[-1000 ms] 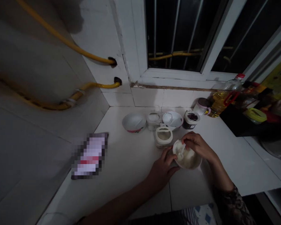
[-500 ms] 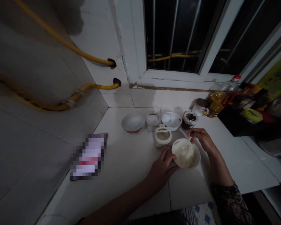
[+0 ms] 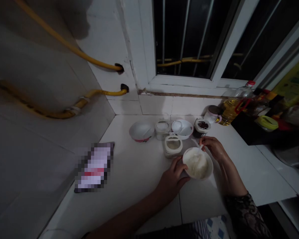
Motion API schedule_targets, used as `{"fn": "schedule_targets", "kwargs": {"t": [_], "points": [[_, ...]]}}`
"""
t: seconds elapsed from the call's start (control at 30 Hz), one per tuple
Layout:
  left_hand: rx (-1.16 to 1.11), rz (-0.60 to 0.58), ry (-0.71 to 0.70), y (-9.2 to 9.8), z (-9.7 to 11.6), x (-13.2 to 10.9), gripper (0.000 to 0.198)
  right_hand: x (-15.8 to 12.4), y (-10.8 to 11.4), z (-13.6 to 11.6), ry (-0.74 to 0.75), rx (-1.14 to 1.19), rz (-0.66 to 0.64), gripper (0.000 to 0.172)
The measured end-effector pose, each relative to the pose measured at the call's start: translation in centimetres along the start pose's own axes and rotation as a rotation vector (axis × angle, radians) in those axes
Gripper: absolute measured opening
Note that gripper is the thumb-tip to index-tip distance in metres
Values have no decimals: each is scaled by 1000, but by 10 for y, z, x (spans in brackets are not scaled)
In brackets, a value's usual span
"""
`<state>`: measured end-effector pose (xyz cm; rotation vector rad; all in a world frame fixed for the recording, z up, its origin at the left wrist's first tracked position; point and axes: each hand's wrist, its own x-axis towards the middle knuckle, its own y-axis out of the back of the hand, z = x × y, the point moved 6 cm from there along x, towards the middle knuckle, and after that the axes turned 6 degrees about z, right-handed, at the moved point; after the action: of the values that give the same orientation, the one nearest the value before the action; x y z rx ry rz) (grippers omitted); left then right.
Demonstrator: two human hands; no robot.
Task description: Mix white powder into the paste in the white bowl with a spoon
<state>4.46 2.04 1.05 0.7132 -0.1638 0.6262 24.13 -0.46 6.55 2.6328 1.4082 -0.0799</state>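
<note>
A white bowl (image 3: 209, 174) with a pale, off-white mixture in it stands on the counter. My left hand (image 3: 173, 176) grips its left rim, thumb at the near side and fingers round the edge. Above the far right rim, my right hand (image 3: 213, 147) pinches the handle of a white spoon (image 3: 200, 148), whose lower end dips into the mixture and is blurred. Just beyond the bowl sits a clear, white-rimmed container (image 3: 173, 146). Behind that are another clear container (image 3: 162, 129) and a white dish (image 3: 186, 128). A jar with dark contents (image 3: 202, 127) stands beyond my right hand.
An empty-looking bowl (image 3: 141, 130) rests at the back left of the counter (image 3: 129, 172). A blurred-out packet (image 3: 94, 167) lies by the left wall. To the right stand a lidded mug (image 3: 212, 114), an oil bottle (image 3: 230, 106) and a black box (image 3: 249, 129) with several items.
My right hand has shifted slightly left with the spoon, and the spoon has moved through the mixture. My left hand keeps its hold on the bowl.
</note>
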Motion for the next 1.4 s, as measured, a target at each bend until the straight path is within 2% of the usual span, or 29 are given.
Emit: {"fn": "schedule_targets", "kwargs": {"t": [0.73,1.4], "points": [[0,-23,77,1,5,4,32,2,3,3,-24,-56,12,8],[-81,26,14,5,6,3,31,2,1,0,32,-75,12,11]]}}
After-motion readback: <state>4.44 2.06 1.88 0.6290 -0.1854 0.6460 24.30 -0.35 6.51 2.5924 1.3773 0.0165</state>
